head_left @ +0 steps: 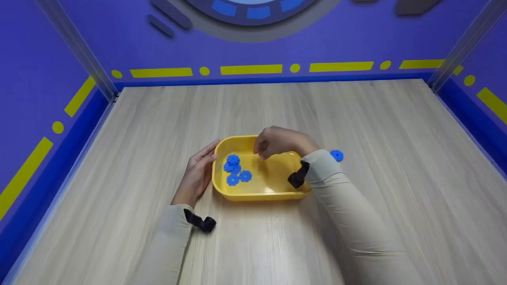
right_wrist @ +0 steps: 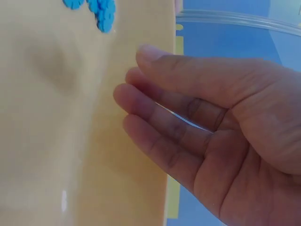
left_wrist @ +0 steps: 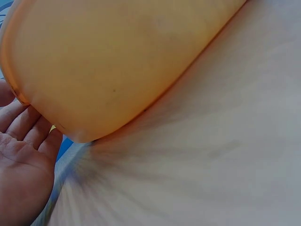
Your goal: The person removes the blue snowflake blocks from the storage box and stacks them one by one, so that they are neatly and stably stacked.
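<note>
A yellow plastic tray (head_left: 269,194) rests on the wooden table. My left hand (head_left: 198,170) lies along its left outer side, fingers extended and touching the wall, thumb near the rim. In the left wrist view the tray's wall (left_wrist: 122,61) hides those fingertips. Several blue notched discs (head_left: 233,179) lie in the tray's left part, some overlapping. Over the tray's far side hovers my right hand (head_left: 279,140). The right wrist view shows its fingers (right_wrist: 160,117) loosely bent, with nothing between thumb and fingers.
One more blue disc (head_left: 337,155) lies on the table (head_left: 380,130) to the right of the tray, beside the right sleeve. Purple-blue panels with yellow markings (head_left: 251,69) enclose the back and sides. Black wrist cameras (head_left: 208,225) stick out from both sleeves.
</note>
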